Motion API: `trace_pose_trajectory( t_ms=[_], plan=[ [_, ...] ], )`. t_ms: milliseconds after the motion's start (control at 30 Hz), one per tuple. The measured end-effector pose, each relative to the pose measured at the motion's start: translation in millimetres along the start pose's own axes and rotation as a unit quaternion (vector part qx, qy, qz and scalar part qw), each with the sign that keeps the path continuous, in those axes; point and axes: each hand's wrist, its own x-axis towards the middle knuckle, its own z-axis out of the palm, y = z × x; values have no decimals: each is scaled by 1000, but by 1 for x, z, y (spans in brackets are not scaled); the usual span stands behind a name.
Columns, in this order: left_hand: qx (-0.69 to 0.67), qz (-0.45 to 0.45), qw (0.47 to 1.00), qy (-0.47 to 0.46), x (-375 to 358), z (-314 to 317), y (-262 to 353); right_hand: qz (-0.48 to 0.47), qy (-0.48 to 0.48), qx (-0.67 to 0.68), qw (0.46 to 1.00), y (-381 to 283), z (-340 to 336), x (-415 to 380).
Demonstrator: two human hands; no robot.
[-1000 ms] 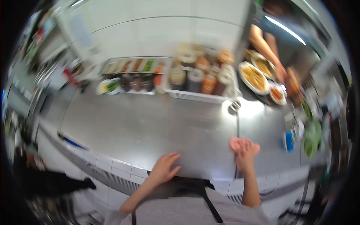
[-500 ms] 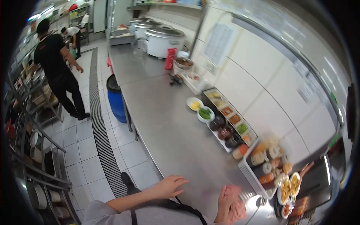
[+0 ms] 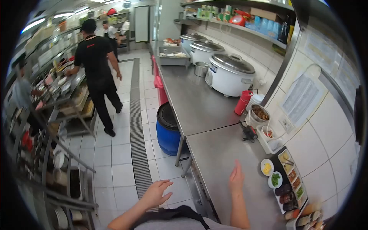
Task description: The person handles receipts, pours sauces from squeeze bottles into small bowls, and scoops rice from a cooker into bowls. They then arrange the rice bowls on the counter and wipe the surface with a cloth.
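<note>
My left hand (image 3: 155,194) hovers in front of my body over the floor beside the counter, its fingers stretched out and its thumb apart, holding nothing. Over the steel counter (image 3: 214,161) my right hand (image 3: 236,179) points forward with straight fingers and nothing in it. Nearest to it on the right stand a small bowl of yellow pieces (image 3: 267,167) and a bowl of chopped greens (image 3: 275,179). Beyond these lies a rack of topping containers (image 3: 292,172). A black device with a cord (image 3: 250,133) rests farther up the counter.
Large rice cookers (image 3: 230,76), a red bottle (image 3: 243,102) and a grey tray (image 3: 172,60) stand along the counter. A blue barrel (image 3: 168,132) is on the floor against it. A person in black (image 3: 96,73) walks in the aisle; racks (image 3: 82,165) line the left.
My view has swung left and up, showing more aisle and cookers. My right hand has moved from beside the bottle basket to over the counter. The person in black has stepped along the aisle.
</note>
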Motion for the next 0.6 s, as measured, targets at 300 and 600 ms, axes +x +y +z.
trace_pose_trajectory(
  t_ms=[300, 600],
  plan=[
    [-47, -20, 998, -26, 155, -13, -109, 20, 128, -136, 982, 140, 18, 289],
    [12, -60, 998, -18, 352, -57, -173, 173, -192, -274, 926, 317, 94, 497]
  ],
)
